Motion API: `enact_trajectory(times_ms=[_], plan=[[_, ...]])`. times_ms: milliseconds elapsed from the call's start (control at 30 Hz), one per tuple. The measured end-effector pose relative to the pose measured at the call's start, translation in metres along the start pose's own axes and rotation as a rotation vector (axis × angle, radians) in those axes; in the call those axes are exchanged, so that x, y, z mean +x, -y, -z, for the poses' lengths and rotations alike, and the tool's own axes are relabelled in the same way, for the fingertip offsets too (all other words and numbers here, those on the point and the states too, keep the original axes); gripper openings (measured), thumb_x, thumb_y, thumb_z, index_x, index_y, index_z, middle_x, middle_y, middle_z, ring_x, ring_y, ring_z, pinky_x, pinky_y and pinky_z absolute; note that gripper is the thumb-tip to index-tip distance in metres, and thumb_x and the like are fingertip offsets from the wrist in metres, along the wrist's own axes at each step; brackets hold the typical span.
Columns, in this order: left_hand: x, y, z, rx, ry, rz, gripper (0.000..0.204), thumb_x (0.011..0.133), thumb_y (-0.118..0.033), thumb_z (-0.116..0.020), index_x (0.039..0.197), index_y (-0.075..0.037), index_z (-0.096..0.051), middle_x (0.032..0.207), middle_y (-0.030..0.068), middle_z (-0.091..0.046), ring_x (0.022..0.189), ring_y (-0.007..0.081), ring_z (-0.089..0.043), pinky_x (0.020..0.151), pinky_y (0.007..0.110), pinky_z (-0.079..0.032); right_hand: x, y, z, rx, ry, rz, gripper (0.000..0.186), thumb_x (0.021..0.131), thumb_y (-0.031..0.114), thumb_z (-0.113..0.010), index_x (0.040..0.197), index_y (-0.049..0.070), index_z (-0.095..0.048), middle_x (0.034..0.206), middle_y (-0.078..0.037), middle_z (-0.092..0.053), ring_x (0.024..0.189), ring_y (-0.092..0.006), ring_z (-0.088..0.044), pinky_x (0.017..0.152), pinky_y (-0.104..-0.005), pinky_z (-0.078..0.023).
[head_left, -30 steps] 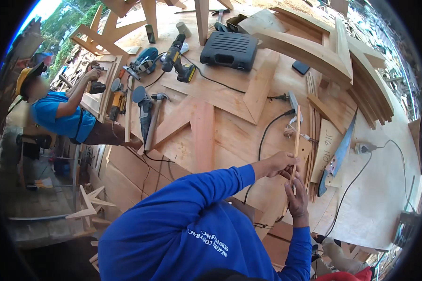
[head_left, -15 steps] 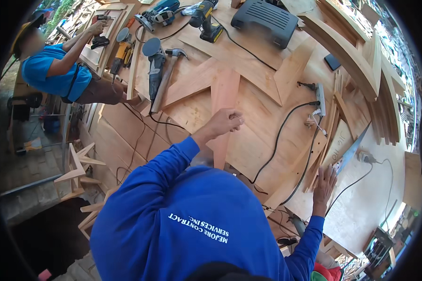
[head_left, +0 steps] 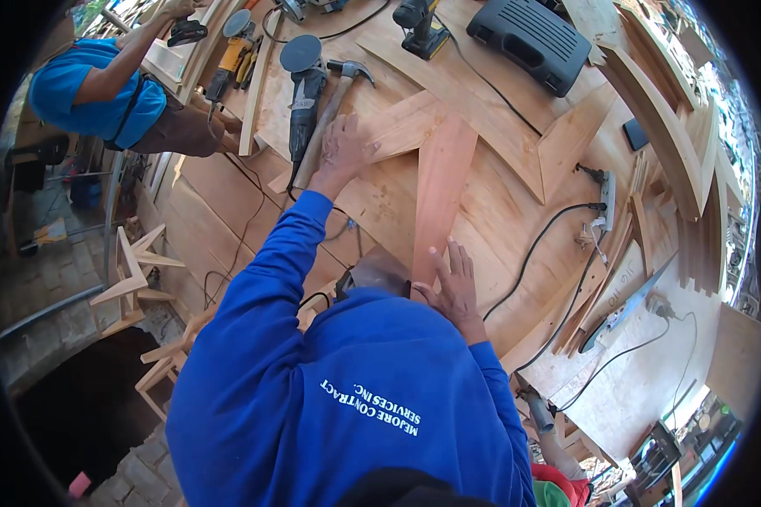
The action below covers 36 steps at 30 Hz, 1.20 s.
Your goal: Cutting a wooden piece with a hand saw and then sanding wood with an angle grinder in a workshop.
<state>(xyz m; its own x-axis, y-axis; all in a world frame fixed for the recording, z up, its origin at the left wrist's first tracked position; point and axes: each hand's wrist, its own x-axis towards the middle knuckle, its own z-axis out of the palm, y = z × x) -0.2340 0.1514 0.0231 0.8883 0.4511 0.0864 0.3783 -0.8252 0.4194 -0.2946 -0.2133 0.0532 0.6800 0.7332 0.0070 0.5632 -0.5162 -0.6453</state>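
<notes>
My left fingers (head_left: 340,128), a little blurred, are spread and grip nothing I can see; they lie over the pale tapered board (head_left: 404,127), right beside the hammer (head_left: 334,106), though I cannot tell whether they touch either. My right fingers (head_left: 457,260) are splayed and loose too, the thumb over the near end of the reddish board (head_left: 442,182), a pose that suits steadying more than grasping. Both boards lie flat on the plywood desk (head_left: 492,221), their far ends meeting at an angle, presumably because they are shaped to fit there. Left of the hammer, the angle grinder (head_left: 307,95) points its disc away from me, which seems a sensible way to rest it. Beyond, the cordless drill (head_left: 423,29) stands on its battery, probably so its handle stays reachable. To the right, the power strip (head_left: 609,201) sits past the boards, its black cable (head_left: 526,260) bowing clear of them.
</notes>
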Motion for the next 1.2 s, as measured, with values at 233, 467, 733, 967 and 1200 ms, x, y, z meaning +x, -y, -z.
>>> enact_trajectory(times_ms=[233,467,733,967,1200], plan=[[0.001,0.018,-0.009,0.008,0.074,0.003,0.064,0.080,-0.032,-0.081,0.129,0.002,-0.058,0.123,0.0236,-0.064,0.117,0.0407,-0.059,0.101,0.045,-0.047,0.025,0.003,-0.029,-0.146,0.007,-0.082,0.085,0.076,0.048,-0.079,0.148,0.015,-0.047,0.163,-0.022,-0.026,0.146,-0.0489,-0.028,0.114,-0.0661,-0.028],[0.052,0.060,0.059,-0.035,-0.337,0.299,0.062,0.077,-0.037,-0.084,0.117,0.007,-0.066,0.117,0.0258,-0.068,0.110,0.0379,-0.066,0.094,0.042,-0.052,0.027,0.009,-0.034,-0.128,0.042,-0.179,0.084,0.072,0.037,-0.082,0.144,0.014,-0.048,0.161,-0.022,-0.029,0.143,-0.0503,-0.030,0.115,-0.0601,-0.030],[0.090,0.147,0.037,-0.302,0.137,0.551,0.056,0.072,-0.031,-0.087,0.105,0.008,-0.066,0.098,0.0191,-0.072,0.085,0.0326,-0.070,0.077,0.041,-0.055,0.032,0.000,-0.009,-0.068,0.047,-0.113,0.070,0.078,0.030,-0.080,0.138,0.009,-0.052,0.158,-0.019,-0.035,0.140,-0.0464,-0.036,0.114,-0.0571,-0.033],[0.062,0.124,0.099,-0.664,0.233,0.654,0.042,0.068,-0.013,-0.085,0.099,0.008,-0.066,0.085,0.0117,-0.069,0.065,0.0194,-0.066,0.056,0.033,-0.053,0.027,-0.020,0.027,0.009,-0.124,-0.155,0.053,0.083,0.025,-0.078,0.129,0.006,-0.060,0.142,-0.019,-0.055,0.130,-0.0420,-0.051,0.108,-0.0503,-0.043],[-0.039,0.025,0.174,-1.200,0.382,0.561,0.047,0.077,-0.022,-0.076,0.111,0.005,-0.060,0.086,0.0120,-0.066,0.067,0.0210,-0.068,0.061,0.034,-0.060,0.056,-0.002,0.056,0.410,-0.092,-0.305,0.051,0.088,0.024,-0.077,0.131,0.001,-0.060,0.130,-0.017,-0.064,0.120,-0.0331,-0.062,0.101,-0.0418,-0.051]])
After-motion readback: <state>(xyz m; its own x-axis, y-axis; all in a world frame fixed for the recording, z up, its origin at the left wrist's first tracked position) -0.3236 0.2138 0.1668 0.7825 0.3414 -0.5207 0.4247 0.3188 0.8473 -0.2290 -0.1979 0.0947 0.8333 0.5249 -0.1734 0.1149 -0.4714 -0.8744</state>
